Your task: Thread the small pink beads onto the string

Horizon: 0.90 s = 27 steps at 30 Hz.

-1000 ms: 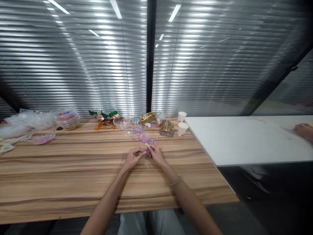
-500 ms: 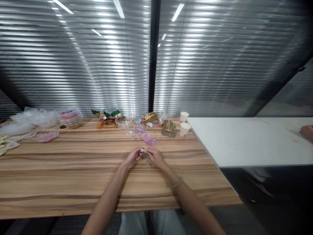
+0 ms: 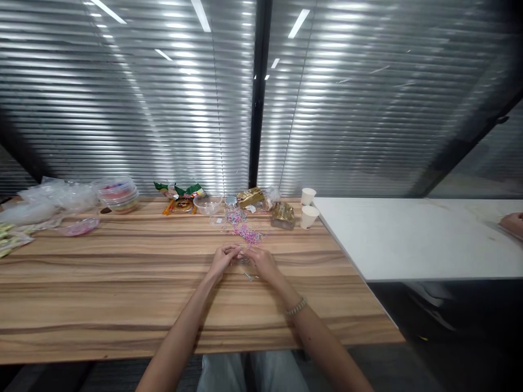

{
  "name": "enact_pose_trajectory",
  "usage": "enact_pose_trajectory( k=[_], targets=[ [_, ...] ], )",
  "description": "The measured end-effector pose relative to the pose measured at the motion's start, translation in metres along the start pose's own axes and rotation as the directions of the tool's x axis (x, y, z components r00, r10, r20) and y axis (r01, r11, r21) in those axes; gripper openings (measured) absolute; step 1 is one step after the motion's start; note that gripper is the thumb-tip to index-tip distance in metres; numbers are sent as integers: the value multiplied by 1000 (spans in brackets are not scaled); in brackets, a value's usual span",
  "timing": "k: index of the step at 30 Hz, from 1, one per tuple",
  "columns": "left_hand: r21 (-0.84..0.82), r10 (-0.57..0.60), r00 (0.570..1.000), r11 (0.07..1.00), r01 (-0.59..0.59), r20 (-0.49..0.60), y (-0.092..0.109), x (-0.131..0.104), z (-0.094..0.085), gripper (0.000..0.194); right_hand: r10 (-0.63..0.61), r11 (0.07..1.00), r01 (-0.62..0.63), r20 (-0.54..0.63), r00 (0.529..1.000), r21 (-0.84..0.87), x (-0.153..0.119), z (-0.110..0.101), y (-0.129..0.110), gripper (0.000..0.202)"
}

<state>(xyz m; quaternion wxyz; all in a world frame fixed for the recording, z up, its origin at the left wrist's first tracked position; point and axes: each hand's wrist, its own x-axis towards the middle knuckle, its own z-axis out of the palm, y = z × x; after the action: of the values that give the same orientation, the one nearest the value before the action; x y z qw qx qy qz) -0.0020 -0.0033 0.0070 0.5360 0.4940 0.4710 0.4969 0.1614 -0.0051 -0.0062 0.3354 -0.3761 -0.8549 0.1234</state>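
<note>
Evidently, slatted blinds (image 3: 163, 109) are filling the background, their outer ends running out of view. In front, a wood-grained table (image 3: 102, 294) is extending past the left edge. A white table (image 3: 408, 234) is adjoining it at right, its far end being cut off. Clear plastic bags (image 3: 36, 204) are lying at far left; glare is hiding their contents. Beside them a stack of clear tubs (image 3: 118, 196) is showing red and yellowish-green contents through the walls; the individual items are blurring together.

Both hands are meeting near the middle of the wooden table. The left hand (image 3: 224, 259) and right hand (image 3: 261, 260) are curling their fingers inward, tips close together. Whether they are gripping anything I cannot tell, the fingers covering the spot. At the right edge, another person's hand (image 3: 512, 224) is showing only in part.

Toward the blinds, a clear bowl (image 3: 208, 205) is holding something too faint to identify. Two paper cups are standing near the right end, the nearer cup (image 3: 309, 218) partly overlapping the farther cup (image 3: 308, 196). A silvery-topped jar (image 3: 231, 204) is standing behind small pink-and-grey pieces (image 3: 248, 234), which are lying loose just beyond the fingers. Thin slivers (image 3: 248, 276) are lying just nearer.
</note>
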Motion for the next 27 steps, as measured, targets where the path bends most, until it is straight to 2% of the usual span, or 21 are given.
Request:
enact_pose_trajectory(
  k=[3,6,10,13,16,20,22,24,27],
  targets=[
    [57,55,998,997,-57,28,-1,0,1,33,30,999,-29,-18,999,35,-1,1,1,23],
    [82,69,997,994,-71,22,-1,1,-1,34,-5,999,6,-11,1000,54,-1,1,-1,25],
    [-5,51,996,999,-51,-80,-6,7,-6,40,-71,994,71,-1,997,80,0,1,-8,26],
    [-110,42,988,992,-58,-147,-8,9,-9,42,-57,994,60,-39,998,91,0,1,-10,25],
    [-175,44,993,983,-63,-110,-6,8,-8,38,-29,996,34,-60,998,86,0,2,-8,24],
    [-77,96,994,992,-100,-48,-4,3,-6,34,8,990,-1,-55,998,138,1,2,-6,24],
    [-22,101,994,995,-102,-33,-5,3,-6,34,77,978,-61,-74,994,199,2,3,-5,22],
    [3,99,995,995,-99,-26,-5,4,-7,34,208,937,-170,-96,973,305,4,4,-4,19],
    [18,102,995,995,-101,-20,-5,4,-7,31,436,758,-326,-69,897,564,7,4,-1,20]
  ],
)
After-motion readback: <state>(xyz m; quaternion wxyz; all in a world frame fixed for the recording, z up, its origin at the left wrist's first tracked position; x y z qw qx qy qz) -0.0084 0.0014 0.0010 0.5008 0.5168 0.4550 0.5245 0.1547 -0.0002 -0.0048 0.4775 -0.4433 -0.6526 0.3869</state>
